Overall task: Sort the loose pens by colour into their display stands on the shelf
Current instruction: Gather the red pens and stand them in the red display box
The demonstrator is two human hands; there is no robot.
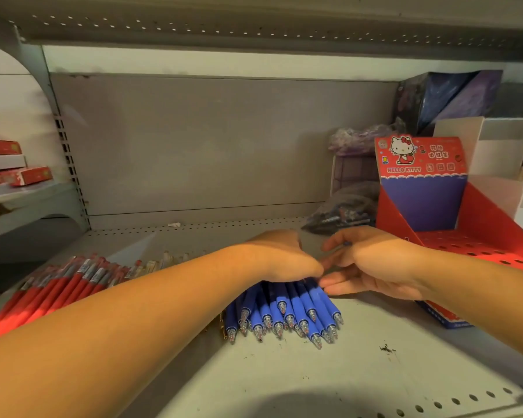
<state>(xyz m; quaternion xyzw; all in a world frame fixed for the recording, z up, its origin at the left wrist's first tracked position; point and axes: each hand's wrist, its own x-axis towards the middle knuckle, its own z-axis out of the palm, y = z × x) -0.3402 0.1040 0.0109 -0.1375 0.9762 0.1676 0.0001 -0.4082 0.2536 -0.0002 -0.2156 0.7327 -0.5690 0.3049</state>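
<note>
So far the pens are only piled: the left hand (281,257) grips the blue pens (284,309), the right hand (372,267) rests loose-fingered beside them, the red pens (58,282) lie further left, and the Hello Kitty stand (465,245) past the right hand shows none.

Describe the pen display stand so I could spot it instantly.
On the grey metal shelf, look right, just past the right hand. The display stand is red cardboard, with a purple-blue back panel and a tray punched with holes. Only it carries a Hello Kitty header; the white box and dark purple box behind do not.
</note>
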